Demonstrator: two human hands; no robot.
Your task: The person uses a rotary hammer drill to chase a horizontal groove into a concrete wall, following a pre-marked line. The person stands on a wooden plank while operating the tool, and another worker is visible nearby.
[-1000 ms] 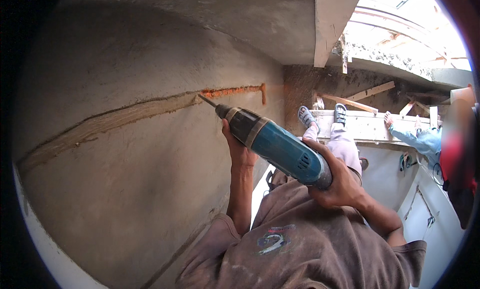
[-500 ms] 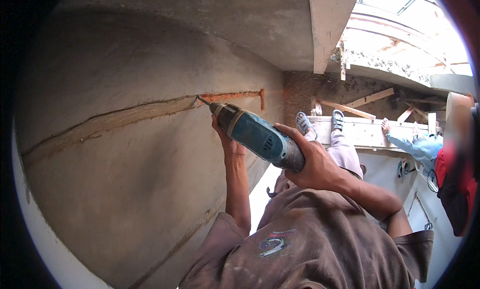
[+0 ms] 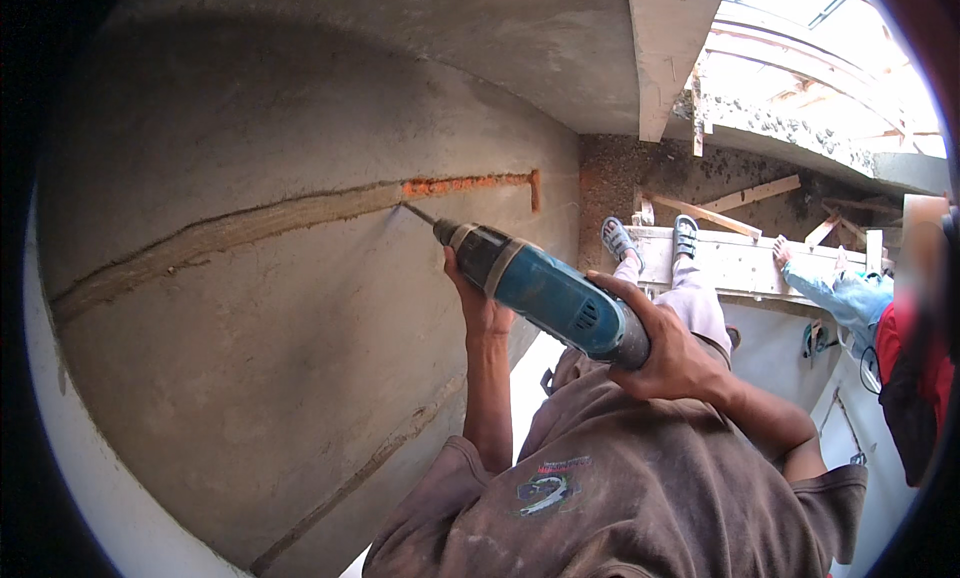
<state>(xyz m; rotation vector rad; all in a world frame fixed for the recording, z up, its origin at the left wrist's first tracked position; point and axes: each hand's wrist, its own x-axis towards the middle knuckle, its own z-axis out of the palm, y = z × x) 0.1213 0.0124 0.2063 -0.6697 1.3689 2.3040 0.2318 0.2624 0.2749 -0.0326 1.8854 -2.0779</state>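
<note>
The right hand [image 3: 665, 353] is clamped on the rear end of a long teal-and-black power tool with a rounded body [image 3: 550, 286], its thumb laid along the upper side and its fingers wrapped beneath. The right elbow is bent out to the side, and the forearm runs up and leftward from the brown sleeve. The left hand [image 3: 482, 303] is closed on the tool's black front section from the left and below; its thumb shows at the edge, while the other fingers are hidden behind the body. The left forearm stands nearly upright, the wrist just under the tool.

The tool lies slantwise between the two hands, in front of the chest, its slim dark metal bit [image 3: 419, 214] pointing up and left at the grey plastered wall [image 3: 290, 348]. The bit's tip is at the lower edge of a long shallow groove [image 3: 240, 230], just beside where its narrow bright-orange stretch [image 3: 465, 186] begins; whether it touches cannot be told.
</note>
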